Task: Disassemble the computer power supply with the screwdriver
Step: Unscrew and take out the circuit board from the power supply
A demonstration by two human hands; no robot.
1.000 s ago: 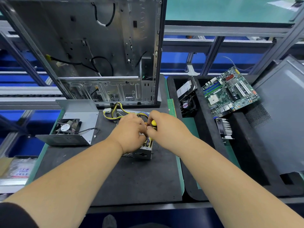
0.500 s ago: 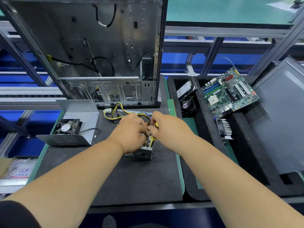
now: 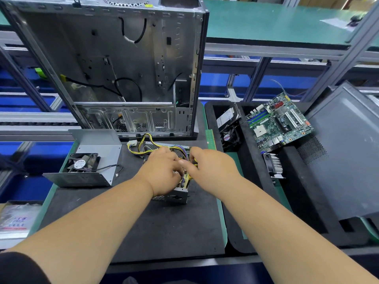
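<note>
With the power supply open on the table, our left hand steadying it, fingers hidden, and our right hand curled round the yellow screwdriver, we should keep it upright, pressing firmly, clear of the wires.

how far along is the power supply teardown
Done: the grey metal cover with black fan lies off to the left. In hand: both hands, left and right, work inside the open silver power supply box; the yellow-handled screwdriver barely shows. Left: board and coloured wire bundle remain in the box.
</note>
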